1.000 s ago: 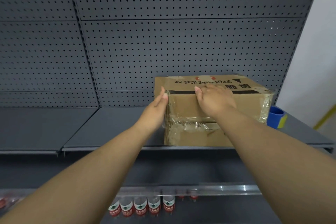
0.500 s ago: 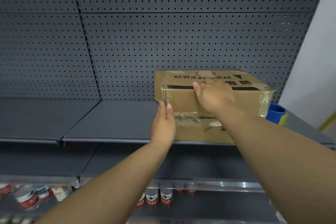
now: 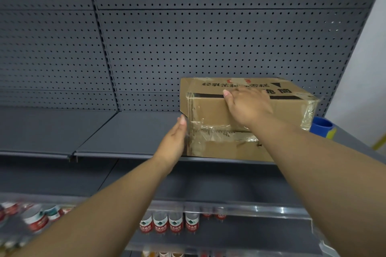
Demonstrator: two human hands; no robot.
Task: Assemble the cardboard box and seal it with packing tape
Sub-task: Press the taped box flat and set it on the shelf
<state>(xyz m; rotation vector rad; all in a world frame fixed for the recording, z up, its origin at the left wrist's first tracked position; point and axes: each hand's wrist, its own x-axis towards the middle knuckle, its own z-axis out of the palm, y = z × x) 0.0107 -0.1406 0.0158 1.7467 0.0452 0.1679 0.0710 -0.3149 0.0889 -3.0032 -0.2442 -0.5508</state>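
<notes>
Left hand (image 3: pixel 174 142) flat, edge-on (thumb up); right hand (image 3: pixel 246 106) palm-down, fingers (image 3: pixel 228 95) spread.

Bare shelf (image 3: pixel 129 131) left of cardboard box (image 3: pixel 211 110); blue tape roll (image 3: pixel 320 126) crowding its right.

Illumination is dim, even and diffuse, with no hard shadows on the dark grey perforated metal back panel (image 3: pixel 208 48). Glare shows on the clear crinkled packing tape (image 3: pixel 309 115) and the transparent lower shelf rail (image 3: pixel 250 210). Wide-angle distortion bows the edges; the red-labelled bottles (image 3: pixel 35 219) at lower left are blurred.
</notes>
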